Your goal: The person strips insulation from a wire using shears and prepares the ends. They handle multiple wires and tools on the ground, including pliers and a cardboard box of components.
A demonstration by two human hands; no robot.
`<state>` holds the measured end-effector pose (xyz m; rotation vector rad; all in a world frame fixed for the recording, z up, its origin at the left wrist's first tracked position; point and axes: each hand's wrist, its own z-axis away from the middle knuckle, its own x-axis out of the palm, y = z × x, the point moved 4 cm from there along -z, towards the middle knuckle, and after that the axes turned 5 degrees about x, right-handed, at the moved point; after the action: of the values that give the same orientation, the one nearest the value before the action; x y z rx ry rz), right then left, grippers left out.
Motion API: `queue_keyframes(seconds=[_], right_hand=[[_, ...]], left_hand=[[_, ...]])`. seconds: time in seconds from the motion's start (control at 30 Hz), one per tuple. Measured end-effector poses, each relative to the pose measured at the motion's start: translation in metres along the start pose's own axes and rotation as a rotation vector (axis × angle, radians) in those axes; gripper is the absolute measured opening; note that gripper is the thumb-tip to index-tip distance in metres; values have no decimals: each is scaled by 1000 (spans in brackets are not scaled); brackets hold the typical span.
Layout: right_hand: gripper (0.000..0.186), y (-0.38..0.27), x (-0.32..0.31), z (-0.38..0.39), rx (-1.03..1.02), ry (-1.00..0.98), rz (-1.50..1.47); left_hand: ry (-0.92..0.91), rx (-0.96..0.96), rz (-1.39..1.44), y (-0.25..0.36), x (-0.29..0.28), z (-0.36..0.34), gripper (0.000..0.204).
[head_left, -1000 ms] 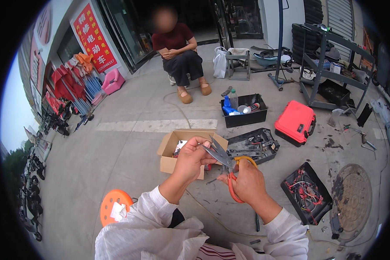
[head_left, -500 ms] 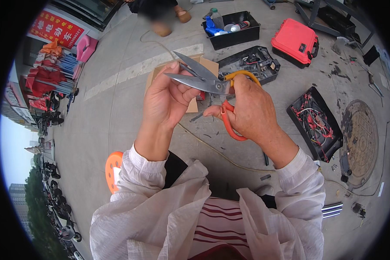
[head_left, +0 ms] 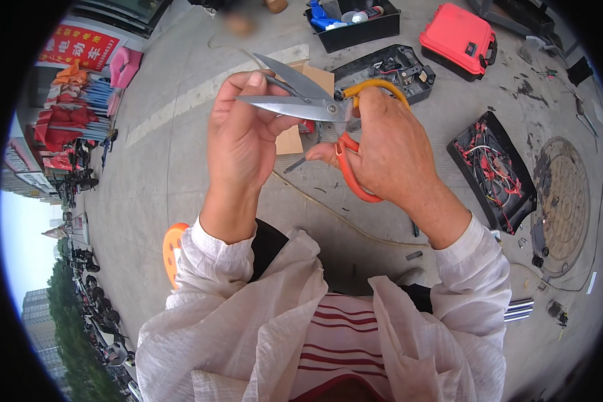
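My right hand [head_left: 398,151] grips a large pair of scissors [head_left: 285,107] by its handles, one loop yellow and the other orange-red. The steel blades are spread apart and point left, toward my left hand [head_left: 241,141]. Between thumb and fingers my left hand pinches a thin dark strip [head_left: 281,84], perhaps tubing, that runs in between the two blades. Its far end is hidden by the fingers. Behind the blades lies a cardboard piece [head_left: 289,142] on the ground, with small dark offcuts near it.
Beyond the hands lie a black tray of parts [head_left: 419,94], a black bin with bottles [head_left: 342,41] and a red hard case [head_left: 457,37]. On the right, a black box of wires [head_left: 461,151] sits by a manhole cover [head_left: 561,201]. An orange stool [head_left: 173,251] stands left.
My hands and the scissors sit higher and slightly farther left in the picture, while the ground things have also shifted up. The blades look a little wider apart.
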<state>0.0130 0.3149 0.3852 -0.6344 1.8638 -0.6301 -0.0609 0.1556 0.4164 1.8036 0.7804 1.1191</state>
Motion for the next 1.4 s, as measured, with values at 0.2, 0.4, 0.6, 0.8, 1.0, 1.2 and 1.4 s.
queue_keyframes(seconds=[0.2, 0.4, 0.6, 0.8, 1.0, 1.2, 1.4], right_hand=[[78, 0, 6, 1, -70, 99, -1], [79, 2, 14, 3, 29, -37, 20], [70, 3, 17, 5, -3, -13, -38], [55, 12, 23, 5, 76, -185, -190], [63, 11, 15, 4, 138, -171, -514], [76, -1, 2, 2, -140, 82, -87], [77, -3, 4, 1, -120, 98, -4]], left_hand=[[15, 23, -49, 1, -2, -1, 15], [2, 24, -54, 0, -9, 0, 14], [-11, 18, -74, -1, -12, -3, 13], [6, 0, -68, 1, -12, -2, 13], [0, 7, -101, 4, -9, 1, 14], [28, 81, -180, 4, -3, 3, 16], [91, 95, -220, 2, -2, 7, 15]])
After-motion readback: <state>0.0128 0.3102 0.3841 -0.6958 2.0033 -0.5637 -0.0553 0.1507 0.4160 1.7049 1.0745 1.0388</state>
